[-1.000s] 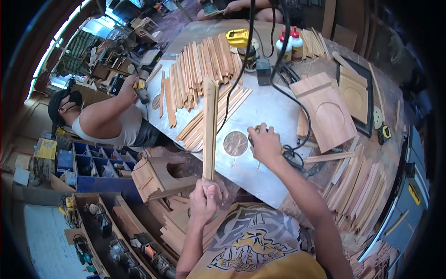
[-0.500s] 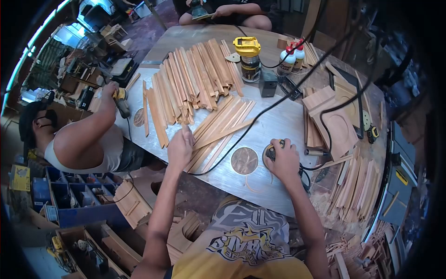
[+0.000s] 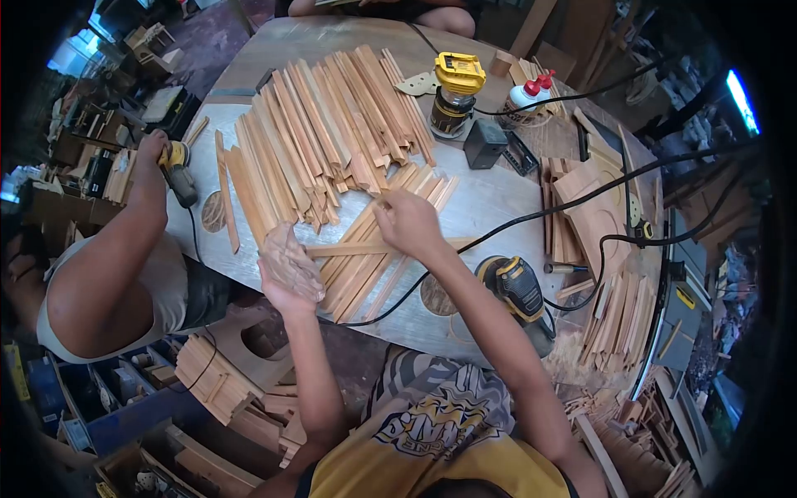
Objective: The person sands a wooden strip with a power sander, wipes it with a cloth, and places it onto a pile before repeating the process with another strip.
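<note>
My right hand (image 3: 405,221) reaches across the table (image 3: 490,207), its fingers curled onto a wooden strip (image 3: 365,226) in the near row of strips. One strip (image 3: 349,248) lies crosswise over that row, just below the hand. My left hand (image 3: 289,264) hovers open and blurred at the table's near edge, by the left end of the crosswise strip. The yellow and black sander (image 3: 520,287) stands alone on the table to the right of my arm, beside a round wooden disc (image 3: 431,297) half hidden by my forearm.
A large pile of strips (image 3: 324,124) covers the far left. Behind it stand a yellow router (image 3: 455,85) and glue bottles (image 3: 531,94). Recessed boards (image 3: 599,207) and more strips (image 3: 616,319) lie right. A co-worker's hand (image 3: 154,148) holds a sander (image 3: 179,173) at left. Black cords (image 3: 531,217) cross the table.
My right hand let go of the sander and moved left onto the strips. My left hand drew back from the strip pile toward the table's edge. The view shifted.
</note>
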### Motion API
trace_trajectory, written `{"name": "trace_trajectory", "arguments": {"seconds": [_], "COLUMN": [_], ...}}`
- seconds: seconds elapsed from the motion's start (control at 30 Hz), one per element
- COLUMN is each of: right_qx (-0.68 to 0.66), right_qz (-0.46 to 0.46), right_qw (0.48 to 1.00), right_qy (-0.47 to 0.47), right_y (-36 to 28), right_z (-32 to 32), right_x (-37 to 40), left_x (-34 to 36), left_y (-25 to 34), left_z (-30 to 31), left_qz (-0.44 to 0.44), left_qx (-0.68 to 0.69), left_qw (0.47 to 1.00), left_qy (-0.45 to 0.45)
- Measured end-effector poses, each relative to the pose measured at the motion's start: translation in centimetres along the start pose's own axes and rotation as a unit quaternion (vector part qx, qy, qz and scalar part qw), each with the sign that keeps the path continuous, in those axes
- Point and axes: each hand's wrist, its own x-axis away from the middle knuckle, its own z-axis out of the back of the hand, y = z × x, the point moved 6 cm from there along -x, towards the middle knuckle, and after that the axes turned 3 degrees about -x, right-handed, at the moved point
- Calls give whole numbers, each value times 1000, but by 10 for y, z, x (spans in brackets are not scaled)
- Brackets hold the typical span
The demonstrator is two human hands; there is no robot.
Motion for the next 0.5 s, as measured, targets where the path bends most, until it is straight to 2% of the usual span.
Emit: {"name": "trace_trajectory", "arguments": {"seconds": [0.03,0.07,0.13,0.17,0.23,0.27,0.33,0.4,0.5], "right_qx": [49,97,149,196,203,205,193,179,177], "right_qz": [-27,-54,-64,-72,-99,-118,-124,-128,-146], "right_qw": [998,992,982,971,963,958,957,958,960], "right_qy": [-32,-64,-94,-119,-145,-165,-177,-182,-161], "right_y": [15,25,25,29,49,54,40,37,49], "right_z": [-27,-47,-70,-76,-83,-92,-83,-75,-57], "right_x": [-17,-32,-52,-58,-70,-75,-80,-79,-76], "left_x": [8,14,26,32,48,51,61,64,64], "left_y": [-4,-7,-14,-18,-32,-34,-43,-47,-56], "left_z": [-3,-4,-7,-14,-19,-24,-29,-30,-51], "left_qz": [61,59,28,28,69,60,94,82,95], "left_qx": [79,85,50,54,135,133,202,188,151], "left_qw": [969,969,995,996,988,989,974,978,981], "left_qy": [-225,-223,-77,-72,10,14,46,35,-73]}}
